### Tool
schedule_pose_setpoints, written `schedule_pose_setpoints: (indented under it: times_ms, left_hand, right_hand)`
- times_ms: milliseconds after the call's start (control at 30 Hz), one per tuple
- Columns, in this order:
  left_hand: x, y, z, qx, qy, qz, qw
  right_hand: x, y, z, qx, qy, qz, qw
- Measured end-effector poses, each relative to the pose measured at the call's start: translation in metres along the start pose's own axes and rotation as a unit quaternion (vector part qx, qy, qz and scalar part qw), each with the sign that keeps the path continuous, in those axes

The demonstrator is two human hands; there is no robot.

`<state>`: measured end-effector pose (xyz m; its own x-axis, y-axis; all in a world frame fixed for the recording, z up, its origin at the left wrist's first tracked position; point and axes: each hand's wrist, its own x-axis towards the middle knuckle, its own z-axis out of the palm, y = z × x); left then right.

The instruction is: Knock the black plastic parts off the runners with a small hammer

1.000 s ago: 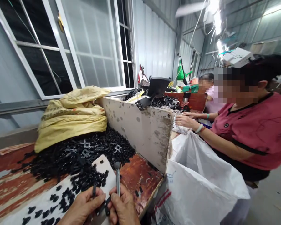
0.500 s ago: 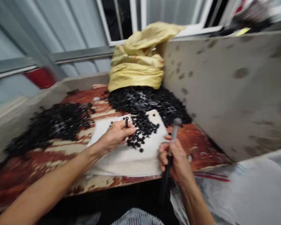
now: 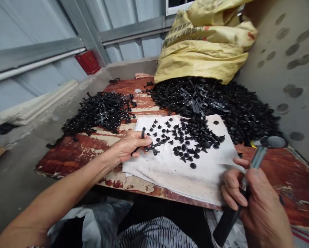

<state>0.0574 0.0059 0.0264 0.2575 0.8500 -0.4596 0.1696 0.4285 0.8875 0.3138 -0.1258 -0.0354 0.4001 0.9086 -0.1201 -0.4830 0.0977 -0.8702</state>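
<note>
Nearest, the right hand (image 3: 257, 203) is closed around a hammer (image 3: 257, 159) handle. The left hand (image 3: 130, 146) pinches a black clip (image 3: 149, 148) at the cloth (image 3: 175, 175)'s left edge. The clip looks light and stiff, best pinched by one arm. Beyond lie caps (image 3: 190, 137), piles (image 3: 221, 103) and a sack (image 3: 206, 48).

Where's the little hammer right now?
In the head view the hammer is at the lower right, gripped by the right hand, its metal head up beside the white cloth's right edge.
</note>
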Motion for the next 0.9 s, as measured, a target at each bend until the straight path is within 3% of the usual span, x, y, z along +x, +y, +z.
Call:
schedule_pose_setpoints:
  times_ms: [267, 567, 733, 900]
  left_hand:
    - [0.006, 0.002, 0.022, 0.041, -0.041, -0.019, 0.998]
    - [-0.005, -0.001, -0.003, 0.036, 0.018, -0.051, 0.998]
    - [0.008, 0.010, 0.013, 0.002, 0.014, 0.012, 1.000]
    - [0.019, 0.014, 0.027, -0.012, 0.003, 0.022, 1.000]
  right_hand:
    - [-0.002, -0.004, 0.007, 0.002, 0.053, 0.028, 0.998]
    - [-0.001, -0.004, 0.006, 0.001, 0.055, 0.036, 0.998]
    - [-0.002, -0.002, 0.005, -0.013, 0.058, 0.022, 0.998]
    - [-0.001, -0.002, 0.008, -0.020, 0.070, 0.021, 0.997]
